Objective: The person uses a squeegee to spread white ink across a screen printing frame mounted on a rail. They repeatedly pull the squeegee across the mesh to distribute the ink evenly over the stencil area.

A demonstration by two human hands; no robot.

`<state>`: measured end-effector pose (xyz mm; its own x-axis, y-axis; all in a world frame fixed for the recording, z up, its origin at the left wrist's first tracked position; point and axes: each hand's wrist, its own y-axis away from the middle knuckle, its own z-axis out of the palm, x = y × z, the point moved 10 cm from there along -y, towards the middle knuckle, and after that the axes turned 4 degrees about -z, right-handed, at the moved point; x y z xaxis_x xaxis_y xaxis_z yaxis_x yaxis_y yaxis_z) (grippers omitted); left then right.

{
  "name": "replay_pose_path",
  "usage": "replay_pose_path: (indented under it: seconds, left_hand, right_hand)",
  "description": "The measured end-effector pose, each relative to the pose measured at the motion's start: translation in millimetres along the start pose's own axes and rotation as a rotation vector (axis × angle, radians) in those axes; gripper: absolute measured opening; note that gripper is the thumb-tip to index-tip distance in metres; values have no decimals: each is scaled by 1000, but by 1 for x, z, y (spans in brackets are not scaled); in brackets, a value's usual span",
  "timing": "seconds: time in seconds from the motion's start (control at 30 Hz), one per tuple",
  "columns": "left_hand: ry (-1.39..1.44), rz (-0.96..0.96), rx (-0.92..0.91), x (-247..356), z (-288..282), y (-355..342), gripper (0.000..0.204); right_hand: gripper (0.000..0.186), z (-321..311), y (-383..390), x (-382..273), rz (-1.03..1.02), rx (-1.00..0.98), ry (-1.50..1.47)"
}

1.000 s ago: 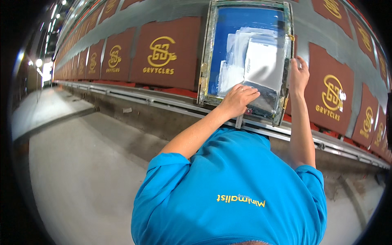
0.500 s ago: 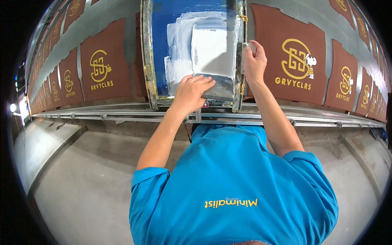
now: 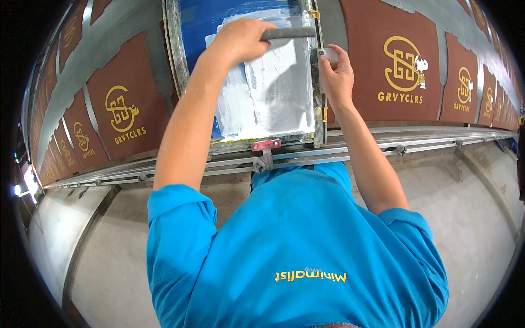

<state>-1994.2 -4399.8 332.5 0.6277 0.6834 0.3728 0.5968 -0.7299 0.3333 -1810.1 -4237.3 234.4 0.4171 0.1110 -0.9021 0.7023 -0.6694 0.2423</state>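
Observation:
Before me lies a screen-printing frame with a blue screen and thick white ink spread over it. My left hand grips a dark squeegee by its left end, across the upper part of the ink. The squeegee's lower edge and the fingertips are partly hidden. At the frame's right side, my right hand pinches a whitish tab between thumb and fingers.
Brown fabric panels with yellow prints lie on the grey table in rows on both sides. A metal rail runs along the near edge, with a pink-red bracket at the frame. Behind it is a concrete floor.
My left hand has gone from the near end of the screen to farther up, now with the squeegee in plain sight. White covers the near area that was grey. My right hand stays at the tab.

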Motion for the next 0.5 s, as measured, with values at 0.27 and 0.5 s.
replay_pose_path:
  seconds: [0.27, 0.5]
  left_hand:
    - [-97, -59, 48, -12, -3, -21, 22]
    - [-130, -47, 96, 6, 24, 14, 21]
  right_hand:
    - [34, 29, -9, -181, -1125, -73, 449]
    - [18, 73, 0, -135, -973, -261, 758]
